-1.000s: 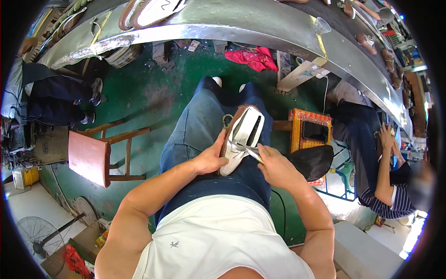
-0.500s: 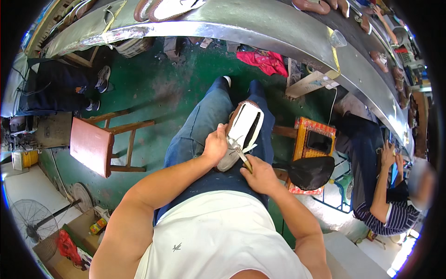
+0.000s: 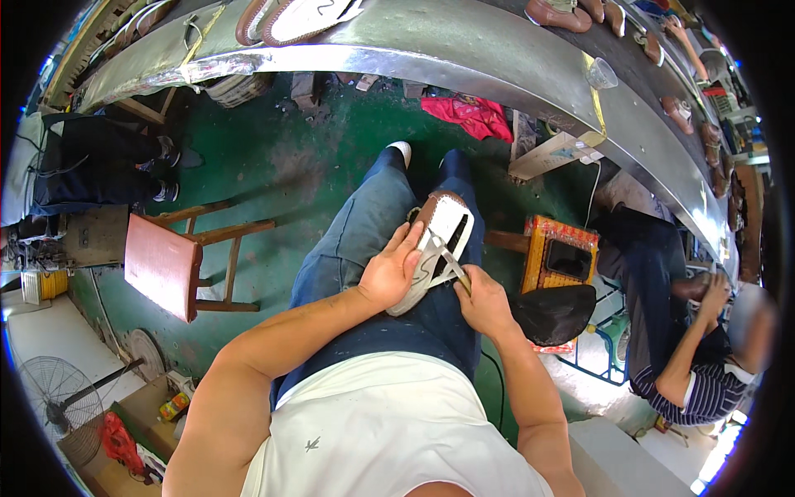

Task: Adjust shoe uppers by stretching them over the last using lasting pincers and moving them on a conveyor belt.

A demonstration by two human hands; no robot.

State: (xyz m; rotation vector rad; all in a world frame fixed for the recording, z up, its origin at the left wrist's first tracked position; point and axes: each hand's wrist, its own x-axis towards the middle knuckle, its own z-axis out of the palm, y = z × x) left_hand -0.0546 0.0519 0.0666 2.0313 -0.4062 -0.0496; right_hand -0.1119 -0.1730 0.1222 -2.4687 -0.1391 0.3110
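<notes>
A white shoe (image 3: 445, 215) with a brown toe edge lies along my lap, between the thighs of my jeans, its toe pointing away from me. My left hand (image 3: 389, 277) grips the shoe's left side, with the fingers stretched along its edge. In my right hand (image 3: 484, 302) is a pair of pliers (image 3: 450, 259), its handle inside my closed fingers. The metal jaws reach up and left onto the shoe's white edge, close to my left fingertips. Whether they pinch the material cannot be made out. A pale heel end shows below my left hand.
A curved metal workbench (image 3: 373, 70) with several shoes runs across the far side. To the left stands a stool (image 3: 163, 265) with a pinkish seat; a fan (image 3: 62, 406) is lower left. At right are a phone (image 3: 569, 258) on a small stand, a black pad (image 3: 555, 315) and a seated co-worker (image 3: 696, 381).
My left hand has opened its fingers further along the shoe's edge. My right hand and the pliers have shifted slightly right and up. The co-worker's hands now hold a brown shoe.
</notes>
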